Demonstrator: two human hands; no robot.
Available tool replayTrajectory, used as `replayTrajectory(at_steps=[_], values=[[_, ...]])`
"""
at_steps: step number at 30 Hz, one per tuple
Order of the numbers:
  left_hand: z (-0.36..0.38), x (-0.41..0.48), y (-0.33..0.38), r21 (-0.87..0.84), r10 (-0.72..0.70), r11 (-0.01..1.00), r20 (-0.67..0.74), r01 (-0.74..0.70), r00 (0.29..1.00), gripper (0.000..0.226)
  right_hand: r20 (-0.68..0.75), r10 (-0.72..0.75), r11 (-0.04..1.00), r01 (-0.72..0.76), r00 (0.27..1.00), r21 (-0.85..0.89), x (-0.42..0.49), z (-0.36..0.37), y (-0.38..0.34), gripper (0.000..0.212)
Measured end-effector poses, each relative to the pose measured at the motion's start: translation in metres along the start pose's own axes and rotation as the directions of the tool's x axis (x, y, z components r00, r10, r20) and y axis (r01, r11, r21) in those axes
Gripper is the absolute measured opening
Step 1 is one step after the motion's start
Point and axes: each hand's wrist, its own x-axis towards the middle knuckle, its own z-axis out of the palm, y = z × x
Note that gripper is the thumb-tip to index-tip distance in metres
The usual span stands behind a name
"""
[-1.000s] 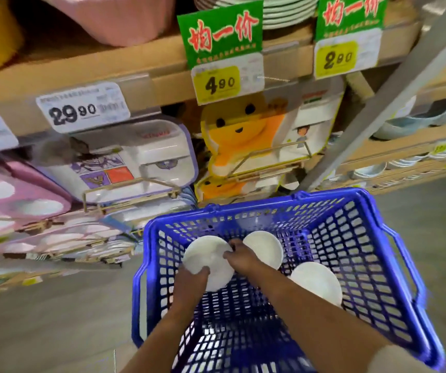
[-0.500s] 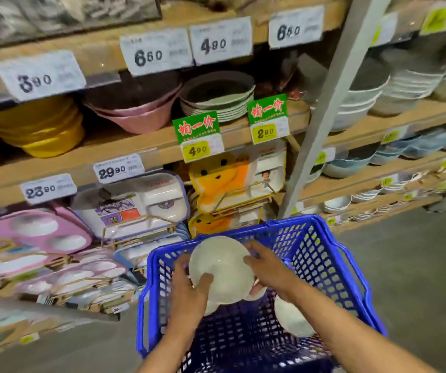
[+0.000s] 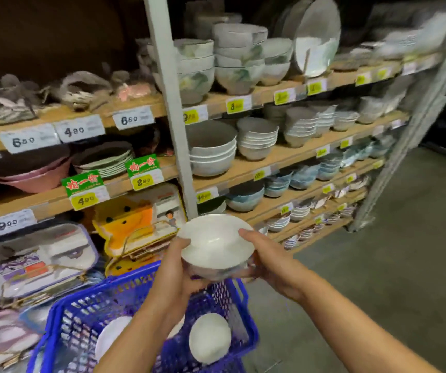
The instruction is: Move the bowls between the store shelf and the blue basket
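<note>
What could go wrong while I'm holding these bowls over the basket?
1. Your left hand and right hand grip the white bowl stack only by its sides; a bowl may slip and hit the loose bowl in the blue basket below.
2. The grey post and crowded shelf bowls stand close ahead; reaching in could knock them.

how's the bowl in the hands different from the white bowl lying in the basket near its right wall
The held bowl is up clear of the blue basket, gripped by left hand and right hand; the basket bowl lies inside, untouched. The held bowl seems stacked on another; the basket bowl lies alone. Both are plain white and round.
</note>
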Motion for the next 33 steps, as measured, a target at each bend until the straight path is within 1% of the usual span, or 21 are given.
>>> replayTrajectory(at_steps=[2,3,6,10,12,14,17,21,23,27,30,33], values=[[0.041,-0.002,-0.010,0.021,-0.027,0.999,0.050,0.026,0.998,0.030,0.009,0.000,0.995,-0.001,1.000,0.103,-0.025,-0.034,-0.011,0.030],[0.060,-0.003,-0.015,0.024,-0.045,0.999,0.069,0.044,0.997,0.031,0.000,-0.014,0.992,0.013,1.000,0.122,-0.037,-0.050,-0.016,0.031],[0.117,-0.003,-0.028,0.033,-0.111,0.994,0.134,0.107,0.985,0.033,-0.053,-0.059,0.993,0.064,0.997,0.100,-0.069,-0.099,-0.030,0.036],[0.179,0.005,-0.042,0.082,-0.169,0.985,0.234,0.154,0.957,0.034,-0.119,-0.082,0.992,0.092,0.990,0.083,-0.097,-0.156,-0.049,0.039],[0.205,0.013,-0.047,0.086,-0.205,0.978,0.261,0.188,0.943,0.035,-0.122,-0.102,0.988,0.115,0.987,0.101,-0.104,-0.180,-0.057,0.038],[0.229,0.022,-0.051,0.095,-0.227,0.973,0.283,0.208,0.932,0.038,-0.169,-0.113,0.987,0.130,0.979,0.094,-0.107,-0.201,-0.066,0.033],[0.263,0.042,-0.060,0.094,-0.208,0.978,0.331,0.188,0.920,0.042,-0.287,-0.117,0.988,0.140,0.951,0.061,-0.097,-0.233,-0.079,0.025],[0.308,0.084,-0.065,0.060,-0.175,0.985,0.375,0.165,0.910,0.046,-0.384,-0.141,0.987,0.160,0.912,0.018,-0.066,-0.277,-0.106,0.023],[0.331,0.112,-0.065,0.052,-0.142,0.990,0.388,0.132,0.911,0.047,-0.413,-0.147,0.987,0.159,0.899,-0.006,-0.045,-0.302,-0.123,0.025],[0.374,0.173,-0.063,0.062,-0.057,0.997,0.424,0.034,0.904,0.046,-0.445,-0.151,0.985,0.172,0.883,0.007,-0.001,-0.351,-0.153,0.025],[0.404,0.215,-0.061,0.081,-0.018,0.996,0.450,-0.021,0.893,0.052,-0.463,-0.158,0.982,0.187,0.872,0.018,0.028,-0.387,-0.172,0.025],[0.432,0.251,-0.058,0.091,0.028,0.992,0.504,-0.085,0.863,0.059,-0.475,-0.189,0.976,0.216,0.859,0.002,0.055,-0.422,-0.194,0.025]])
